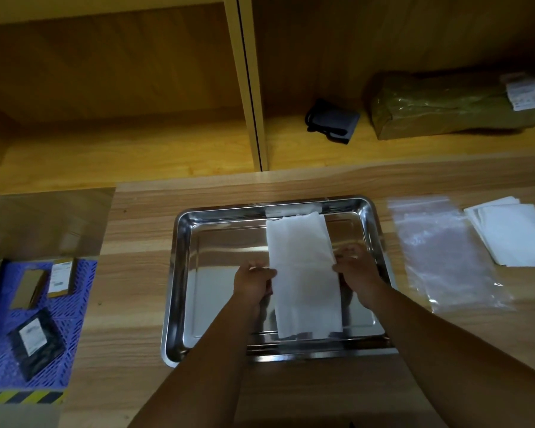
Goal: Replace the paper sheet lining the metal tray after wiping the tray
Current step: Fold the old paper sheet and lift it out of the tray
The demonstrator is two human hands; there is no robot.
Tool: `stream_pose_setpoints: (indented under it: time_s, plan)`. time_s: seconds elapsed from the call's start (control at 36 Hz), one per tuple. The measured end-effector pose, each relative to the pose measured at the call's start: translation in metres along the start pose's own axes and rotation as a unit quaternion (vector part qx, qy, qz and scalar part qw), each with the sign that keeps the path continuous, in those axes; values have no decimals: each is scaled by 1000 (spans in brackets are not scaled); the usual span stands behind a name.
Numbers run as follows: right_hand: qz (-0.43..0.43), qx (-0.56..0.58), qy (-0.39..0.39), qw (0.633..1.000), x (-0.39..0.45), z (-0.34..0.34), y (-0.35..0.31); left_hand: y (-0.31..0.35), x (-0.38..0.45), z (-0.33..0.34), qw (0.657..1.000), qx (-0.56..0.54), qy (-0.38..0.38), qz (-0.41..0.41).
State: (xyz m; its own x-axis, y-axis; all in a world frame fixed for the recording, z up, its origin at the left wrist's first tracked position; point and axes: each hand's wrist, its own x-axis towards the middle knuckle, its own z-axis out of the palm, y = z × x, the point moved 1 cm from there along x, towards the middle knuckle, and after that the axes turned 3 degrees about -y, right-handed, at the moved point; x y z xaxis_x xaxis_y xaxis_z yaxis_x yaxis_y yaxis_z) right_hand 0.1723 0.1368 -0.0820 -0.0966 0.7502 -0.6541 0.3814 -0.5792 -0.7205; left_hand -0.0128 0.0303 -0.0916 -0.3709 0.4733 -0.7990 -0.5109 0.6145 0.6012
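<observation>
Now | folded white paper sheet [303,273] over shiny rectangular metal tray [179,273], right of centre, running 12 to 6 o'clock | left hand [254,281], right hand [357,273] pinch its side edges | risk: uneven unfolding pull could tear or skew it

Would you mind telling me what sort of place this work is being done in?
Probably a stockroom or packing area: a wooden workbench faces open shelves holding a wrapped parcel, and labelled packages lie on a blue plastic pallet.
</observation>
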Motion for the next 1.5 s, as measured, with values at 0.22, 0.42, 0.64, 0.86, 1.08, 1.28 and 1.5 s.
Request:
stream_pose_setpoints:
  time_s: [0.22, 0.42, 0.64, 0.86, 1.08, 1.28, 1.5]
  plan:
    - [-42, -8, -39, 998, -10, -15, -24, 28, -16, -4, 990, 81, -88, 73]
    - [-81, -12, -66, 995, -26, -29, -53, 59, -39, -2, 984, 104, -112, 96]
    - [-164, -70, -8, 984, -41, -28, -78, 83, -51, 1, 957, 179, -39, 224]
    - [-264, -168, 11, 950, -47, -34, -90, 104, -61, 2, 924, 237, -31, 299]
    - [-155, 14, -147, 977, -67, -46, -122, 133, -75, -4, 925, 201, -146, 288]
    - [-110, 172, -265, 942, -83, -49, -132, 151, -95, 0, 930, 79, -301, 195]
    - [-59, 236, -272, 931, -87, -39, -115, 127, -97, -6, 927, -49, -371, 36]
